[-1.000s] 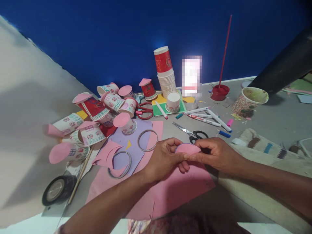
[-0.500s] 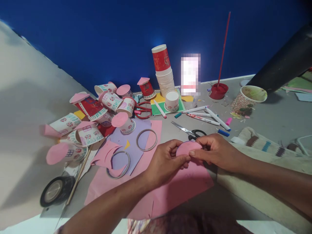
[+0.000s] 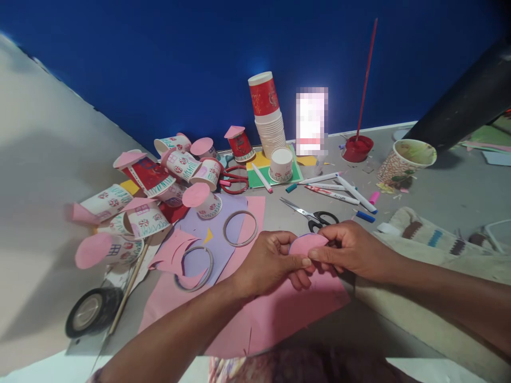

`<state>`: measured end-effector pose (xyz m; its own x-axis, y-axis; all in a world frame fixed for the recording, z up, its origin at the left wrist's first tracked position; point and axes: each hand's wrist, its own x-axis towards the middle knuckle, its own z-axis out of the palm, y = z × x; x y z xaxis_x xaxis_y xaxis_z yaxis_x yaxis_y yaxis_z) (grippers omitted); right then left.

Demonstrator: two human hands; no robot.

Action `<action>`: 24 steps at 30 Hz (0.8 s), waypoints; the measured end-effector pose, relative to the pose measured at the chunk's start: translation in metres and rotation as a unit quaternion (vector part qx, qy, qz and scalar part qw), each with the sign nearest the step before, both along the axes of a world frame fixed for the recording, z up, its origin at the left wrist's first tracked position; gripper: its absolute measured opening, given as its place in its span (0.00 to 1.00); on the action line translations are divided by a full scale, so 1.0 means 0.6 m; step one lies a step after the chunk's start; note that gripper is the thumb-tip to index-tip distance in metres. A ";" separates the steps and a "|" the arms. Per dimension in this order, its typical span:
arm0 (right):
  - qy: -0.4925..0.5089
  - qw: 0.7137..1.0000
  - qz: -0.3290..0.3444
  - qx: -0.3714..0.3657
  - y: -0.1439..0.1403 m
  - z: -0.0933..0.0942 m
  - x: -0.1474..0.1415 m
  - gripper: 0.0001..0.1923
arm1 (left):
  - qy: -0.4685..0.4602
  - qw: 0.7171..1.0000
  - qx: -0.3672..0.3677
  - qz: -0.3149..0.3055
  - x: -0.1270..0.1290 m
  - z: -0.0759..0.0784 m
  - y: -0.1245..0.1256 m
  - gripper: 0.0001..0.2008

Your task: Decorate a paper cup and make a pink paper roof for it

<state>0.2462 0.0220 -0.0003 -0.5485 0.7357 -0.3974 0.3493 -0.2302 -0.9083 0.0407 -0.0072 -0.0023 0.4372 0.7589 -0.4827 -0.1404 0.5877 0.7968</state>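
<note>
A small round piece of pink paper (image 3: 307,244), with a dark line along its upper edge, is held between my two hands. My left hand (image 3: 275,261) is closed on its left side, thumb in front. Opposite it, my right hand (image 3: 346,249) pinches the right side, and the two thumbs almost meet. Under the hands lies a large pink paper sheet (image 3: 295,314). Scissors (image 3: 311,214) with black handles rest slightly apart just beyond the fingers. Pink paper scraps (image 3: 175,250) and two tape rings, one being a grey ring (image 3: 240,229), lie to the left on purple paper (image 3: 225,260).
Decorated paper cups with pink tops (image 3: 147,218) crowd the left. A cup stack (image 3: 269,119) stands by the blue wall. Markers (image 3: 335,197), a red pot (image 3: 358,149) with a stick and a patterned cup (image 3: 407,162) are at right. Black tape (image 3: 93,314) lies front left.
My hands have shifted slightly on the pink paper round. The left lower fingers have spread a little below it. Everything else on the table has stayed put.
</note>
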 end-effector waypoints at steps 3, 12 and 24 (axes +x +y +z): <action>-0.022 1.000 0.001 0.012 -0.003 0.005 -0.002 0.18 | -0.009 1.000 -0.007 0.000 0.003 -0.004 -0.001 0.28; -0.044 0.998 0.002 0.048 -0.003 0.007 -0.003 0.19 | -0.002 1.000 0.009 0.009 0.006 -0.009 -0.004 0.24; 0.017 0.999 0.021 0.033 -0.006 0.011 0.000 0.18 | -0.048 0.993 -0.068 -0.082 -0.013 -0.005 0.008 0.24</action>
